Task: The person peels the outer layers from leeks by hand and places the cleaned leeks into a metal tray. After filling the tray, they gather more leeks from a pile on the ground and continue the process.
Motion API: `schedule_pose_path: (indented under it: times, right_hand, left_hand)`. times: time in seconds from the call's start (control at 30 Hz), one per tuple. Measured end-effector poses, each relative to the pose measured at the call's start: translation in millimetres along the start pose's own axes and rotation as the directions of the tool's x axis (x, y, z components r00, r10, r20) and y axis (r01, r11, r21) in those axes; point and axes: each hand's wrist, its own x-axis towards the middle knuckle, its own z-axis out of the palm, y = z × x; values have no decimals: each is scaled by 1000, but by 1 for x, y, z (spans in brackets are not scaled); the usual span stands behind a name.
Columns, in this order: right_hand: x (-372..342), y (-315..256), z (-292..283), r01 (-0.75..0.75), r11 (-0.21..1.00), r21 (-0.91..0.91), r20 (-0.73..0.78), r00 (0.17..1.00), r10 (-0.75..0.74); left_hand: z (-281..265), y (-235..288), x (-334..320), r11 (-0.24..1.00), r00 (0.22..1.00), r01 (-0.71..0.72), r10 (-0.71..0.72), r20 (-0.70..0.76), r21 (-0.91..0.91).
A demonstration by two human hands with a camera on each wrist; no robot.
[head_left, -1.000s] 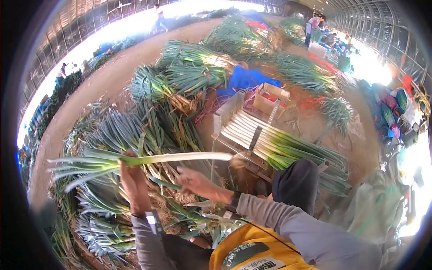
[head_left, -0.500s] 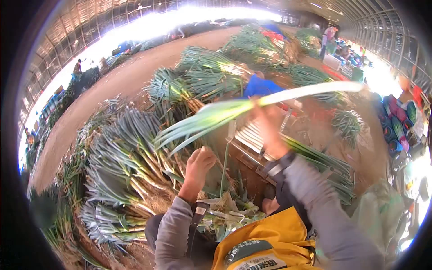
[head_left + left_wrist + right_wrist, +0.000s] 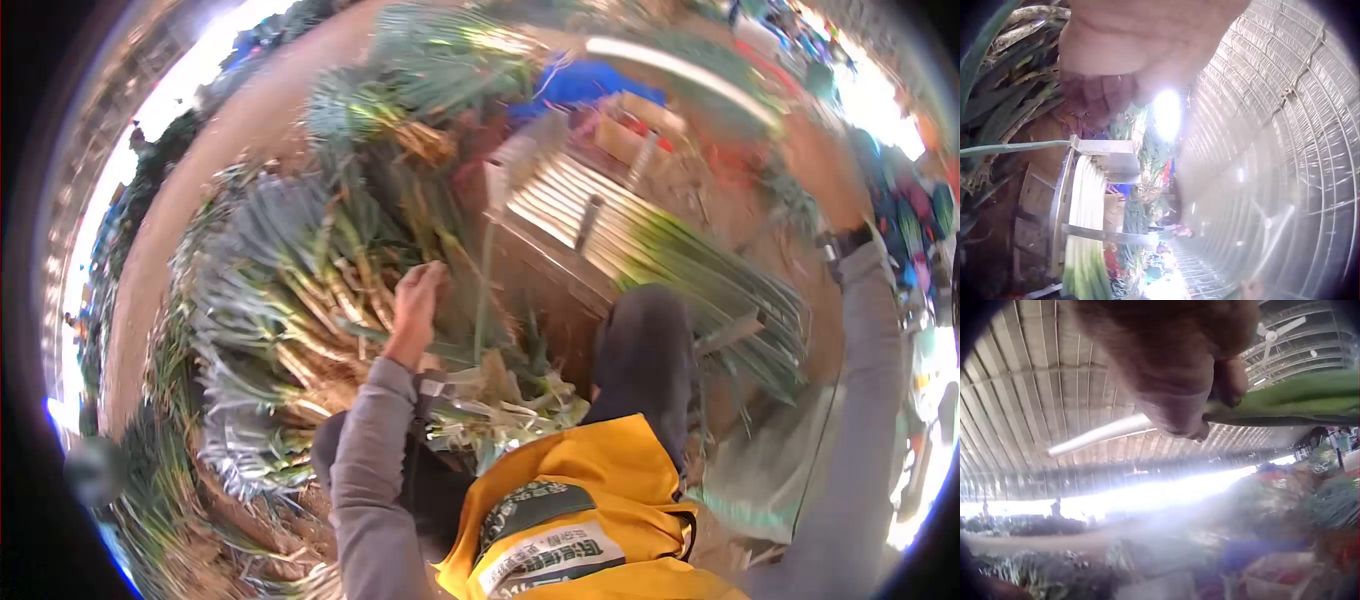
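Observation:
At the upper right of the head view, my blurred right hand (image 3: 825, 165) grips a long green onion by its green part. The onion's white stem (image 3: 680, 68) points up and left. The right wrist view shows the fingers wrapped round the green onion (image 3: 1300, 397). My left hand (image 3: 415, 305) holds nothing; its fingers hang loosely curled above the right edge of a heap of untrimmed green onions (image 3: 290, 270) with dry roots. A metal-framed rack (image 3: 510, 160) in front of me holds a row of cleaned green onions (image 3: 640, 235), white ends toward the upper left.
Behind the rack are a blue cloth (image 3: 590, 82) and a cardboard box (image 3: 640, 125). More onion bundles (image 3: 440, 65) lie farther back. Peeled leaves (image 3: 510, 410) cover the ground by my knee (image 3: 650, 320). A pale plastic sheet (image 3: 770, 460) lies at the right.
The green onion passed from my left hand to my right, which carried it rightward over the rack to the upper right. My left hand let go and moved right, then stayed near the heap.

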Motion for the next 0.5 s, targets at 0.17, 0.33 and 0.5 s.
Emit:
schedule_pose_path:
  times: [0.17,0.33,0.5]
  right_hand:
    - [-75,-23,85,-3,998,70,566,824,-37]
    - [-105,-38,165,-5,988,155,704,702,-107]
    - [-89,-70,227,-129,953,272,779,612,-140]
  left_hand:
    - [24,-9,52,950,988,-148,131,82,276]
    - [104,-22,130,685,907,-419,285,309,596]
    - [214,-50,200,596,811,-566,277,515,570]
